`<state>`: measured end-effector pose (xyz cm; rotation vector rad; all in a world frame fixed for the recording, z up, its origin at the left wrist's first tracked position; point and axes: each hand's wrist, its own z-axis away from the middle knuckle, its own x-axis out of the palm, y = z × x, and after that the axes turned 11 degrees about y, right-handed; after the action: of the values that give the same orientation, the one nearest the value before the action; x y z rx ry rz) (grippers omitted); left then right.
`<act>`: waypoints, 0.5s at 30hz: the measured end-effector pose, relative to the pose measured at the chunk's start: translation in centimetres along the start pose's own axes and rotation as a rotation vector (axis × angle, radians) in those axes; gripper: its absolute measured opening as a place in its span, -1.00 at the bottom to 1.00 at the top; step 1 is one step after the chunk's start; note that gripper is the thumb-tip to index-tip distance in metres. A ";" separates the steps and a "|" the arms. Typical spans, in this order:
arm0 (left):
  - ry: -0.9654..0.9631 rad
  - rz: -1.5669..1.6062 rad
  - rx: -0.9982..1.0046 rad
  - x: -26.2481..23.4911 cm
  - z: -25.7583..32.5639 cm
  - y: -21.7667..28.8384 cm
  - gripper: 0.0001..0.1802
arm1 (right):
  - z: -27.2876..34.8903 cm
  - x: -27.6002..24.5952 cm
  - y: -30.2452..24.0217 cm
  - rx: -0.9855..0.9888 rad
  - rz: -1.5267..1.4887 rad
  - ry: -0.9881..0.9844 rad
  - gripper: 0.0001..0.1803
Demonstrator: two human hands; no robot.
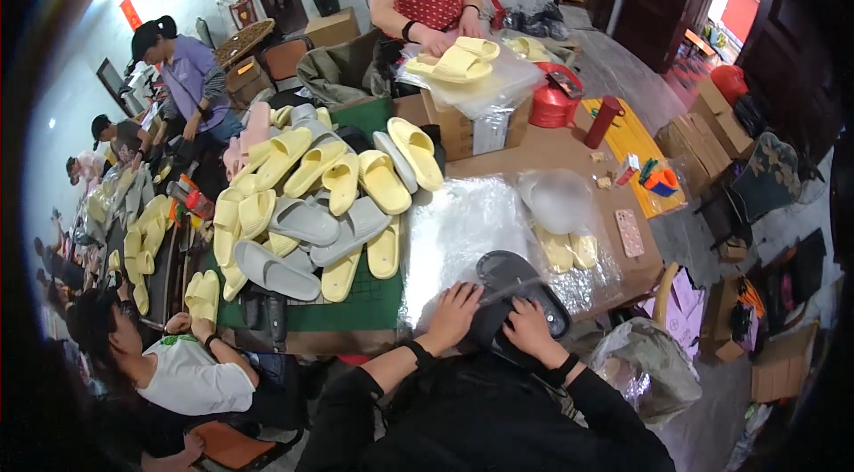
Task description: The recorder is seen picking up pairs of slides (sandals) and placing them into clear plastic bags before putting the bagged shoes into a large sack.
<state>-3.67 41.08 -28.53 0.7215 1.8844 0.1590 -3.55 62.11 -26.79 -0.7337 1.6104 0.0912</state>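
Lower centre of frame: left hand point(454, 307) and right hand point(525, 328) press flat, fingers spread, on dark grey slippers point(519, 287) going into clear plastic bag point(463, 236) on cardboard-topped table point(551, 152). Bagging step seemingly under way; next move likely calls for sliding pair fully inside. Yellow and grey slipper pile point(311, 196) left of centre.

The left hand point(454, 310) and right hand point(527, 328) cover the near end of the dark slippers point(518, 287). The lowest slippers in the pile point(307, 205) are buried. People along the table's far left edge are blurred.
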 end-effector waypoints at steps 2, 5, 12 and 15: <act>-0.022 -0.078 0.064 -0.5 0.0 0.5 -0.54 | -0.5 1.0 -0.6 0.000 -0.010 0.053 -0.76; -0.101 -0.154 0.110 -0.6 0.4 0.4 -0.54 | -1.2 2.4 -1.2 0.039 -0.006 0.097 -0.73; -0.209 0.018 0.085 -0.1 1.5 -0.3 -0.39 | -2.2 7.5 0.6 -0.053 -0.087 0.358 -0.71; -0.310 0.071 0.076 -0.6 1.4 -0.2 -0.34 | -2.3 11.6 3.1 -0.086 -0.090 0.395 -0.62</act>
<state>-2.33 40.29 -28.77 0.8161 1.5763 0.0186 -7.04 58.87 -38.08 -0.9320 1.9539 -0.0544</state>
